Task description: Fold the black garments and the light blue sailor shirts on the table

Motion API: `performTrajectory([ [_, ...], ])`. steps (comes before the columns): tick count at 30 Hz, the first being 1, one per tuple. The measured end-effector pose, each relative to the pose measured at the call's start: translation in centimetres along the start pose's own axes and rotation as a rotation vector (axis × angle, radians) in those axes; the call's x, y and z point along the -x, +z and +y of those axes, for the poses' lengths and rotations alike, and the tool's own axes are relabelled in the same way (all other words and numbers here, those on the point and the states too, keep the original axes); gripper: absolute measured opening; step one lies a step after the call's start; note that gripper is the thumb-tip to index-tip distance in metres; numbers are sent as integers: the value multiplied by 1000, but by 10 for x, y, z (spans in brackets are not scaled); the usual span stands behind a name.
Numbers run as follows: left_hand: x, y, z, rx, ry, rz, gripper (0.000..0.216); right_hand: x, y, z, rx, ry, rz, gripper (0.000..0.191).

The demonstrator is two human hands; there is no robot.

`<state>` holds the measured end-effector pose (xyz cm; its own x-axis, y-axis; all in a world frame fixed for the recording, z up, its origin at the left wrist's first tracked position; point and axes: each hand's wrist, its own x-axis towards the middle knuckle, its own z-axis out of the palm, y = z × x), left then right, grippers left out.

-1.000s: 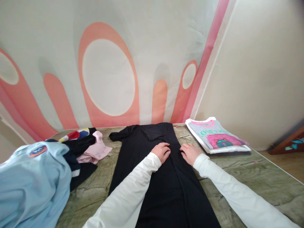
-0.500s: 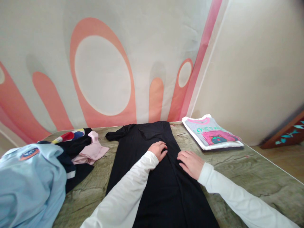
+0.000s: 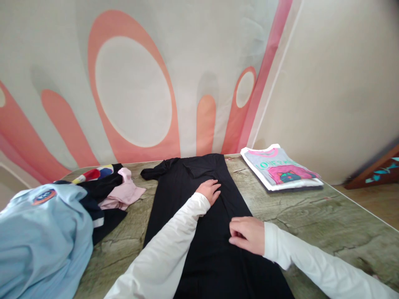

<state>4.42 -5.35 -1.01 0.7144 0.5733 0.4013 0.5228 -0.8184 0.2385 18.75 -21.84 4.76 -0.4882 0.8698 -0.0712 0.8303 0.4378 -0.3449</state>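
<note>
A long black short-sleeved garment [image 3: 205, 257] lies spread on the table, one sleeve sticking out at its far left and its right side folded inward. My left hand [image 3: 208, 192] rests on its upper middle, palm down with the fingers loosely stretched over the cloth. Lower down, at the folded right side, my right hand [image 3: 247, 234] touches the fabric. Its fingers are bent, with the thumb apart from them; no cloth shows gripped between them.
A heap on the left includes a light blue garment [image 3: 46, 236], a pink cloth [image 3: 124, 192] and dark clothes. A grey folded shirt [image 3: 280, 168] with a pink print tops white items at the back right. Behind the wood-patterned table [image 3: 311, 216] rises a painted wall [image 3: 187, 54].
My right hand has slid toward me along the folded side, and its fingers are more bent. My left hand stays on the same part of the garment. The view has shifted slightly.
</note>
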Motion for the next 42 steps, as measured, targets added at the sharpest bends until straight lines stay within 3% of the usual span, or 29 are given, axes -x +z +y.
performTrajectory([
  [2, 0, 0, 0, -5, 3, -2, 34, -1, 0, 2, -62, -32, -1, 13],
  [6, 0, -1, 0, -19, 6, -15, 35, -3, -4, 9, -103, 22, 156, 6],
  [10, 0, -5, 2, -16, -14, -27, 33, -7, -5, 15, -237, -67, 62, 5],
  [14, -3, -17, 0, -32, -102, -41, 24, -17, -4, 32, -98, 13, 361, 18],
  [16, -4, -25, -4, -62, -183, -29, 21, -21, 0, 43, 5, 29, 426, 27],
  [20, -8, -40, -22, -168, -362, 35, 20, -25, 16, 55, 110, -24, 371, 38],
  [23, -16, -45, -38, -248, -424, -15, 28, -26, 24, 55, 133, -43, 359, 42],
  [30, -41, -54, -72, -279, -375, -85, 23, -26, 25, 54, 169, 2, 320, 44],
  [36, -30, -58, -85, -200, -355, -143, 25, -24, 23, 50, 174, 7, 318, 45],
  [42, -29, -53, -91, -148, -539, 8, 24, -23, 23, 46, 198, 27, 326, 43],
])
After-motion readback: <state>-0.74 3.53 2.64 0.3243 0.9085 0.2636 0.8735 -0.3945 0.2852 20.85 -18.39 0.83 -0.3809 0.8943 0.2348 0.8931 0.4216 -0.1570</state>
